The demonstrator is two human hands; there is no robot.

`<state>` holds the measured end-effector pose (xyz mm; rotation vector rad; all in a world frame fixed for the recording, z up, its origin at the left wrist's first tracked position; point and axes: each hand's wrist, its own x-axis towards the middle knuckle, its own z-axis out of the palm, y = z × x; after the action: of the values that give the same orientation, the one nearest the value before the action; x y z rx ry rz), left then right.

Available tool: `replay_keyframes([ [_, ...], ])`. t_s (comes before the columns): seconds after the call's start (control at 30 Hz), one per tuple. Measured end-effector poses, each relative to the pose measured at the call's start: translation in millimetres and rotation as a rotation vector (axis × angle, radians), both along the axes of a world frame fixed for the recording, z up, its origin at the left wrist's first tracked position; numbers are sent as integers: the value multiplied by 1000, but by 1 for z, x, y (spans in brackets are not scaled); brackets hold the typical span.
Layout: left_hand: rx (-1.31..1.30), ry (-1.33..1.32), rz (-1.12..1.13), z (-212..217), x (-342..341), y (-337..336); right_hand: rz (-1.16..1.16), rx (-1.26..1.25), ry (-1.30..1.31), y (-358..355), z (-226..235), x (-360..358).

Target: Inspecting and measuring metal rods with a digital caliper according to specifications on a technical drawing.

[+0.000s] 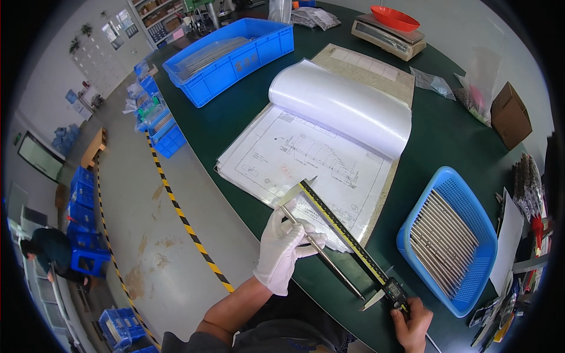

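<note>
On the table (pixel 456 141), far right, a scale (pixel 382 42) bears a red pan (pixel 395 19). A brown box (pixel 511 116) stands right, beside a clear bag (pixel 475 97). Left, black-and-yellow tape (pixel 180 212) marks the grey floor (pixel 203 200); a person (pixel 52 250) occupies the left edge, a blue crate (pixel 120 327) near left.

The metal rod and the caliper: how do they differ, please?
The metal rod is a plain, slim bar, while the caliper has a flat beam with jaws and a small display. The metal rod is silver; the caliper's beam is dark with a yellow edge. The gloved left hand holds the metal rod; the bare right hand grips the caliper. Both slant from upper left to lower right.
</note>
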<state>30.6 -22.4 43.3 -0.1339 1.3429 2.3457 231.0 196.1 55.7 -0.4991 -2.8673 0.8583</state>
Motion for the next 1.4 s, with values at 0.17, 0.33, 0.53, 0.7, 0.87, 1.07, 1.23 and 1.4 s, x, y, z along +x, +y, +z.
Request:
replay_keyframes([
  [0.17,-4,-11,11,0,0,-1,-8,8,-11,0,-3,1],
  [0.33,-5,-17,18,0,-1,0,8,29,22,0,-5,1],
  [0.53,7,-8,18,1,0,0,27,28,40,0,-4,0],
  [0.7,14,19,33,-2,3,-2,41,9,25,-1,-1,2],
  [0.87,18,5,49,-1,3,3,2,11,51,2,-16,9],
  [1.07,-115,80,83,4,1,5,35,38,24,3,-12,0],
  [1.23,-95,105,85,4,0,7,21,45,9,4,-11,-1],
  [1.4,-127,119,85,3,1,5,35,43,30,3,-11,1],
])
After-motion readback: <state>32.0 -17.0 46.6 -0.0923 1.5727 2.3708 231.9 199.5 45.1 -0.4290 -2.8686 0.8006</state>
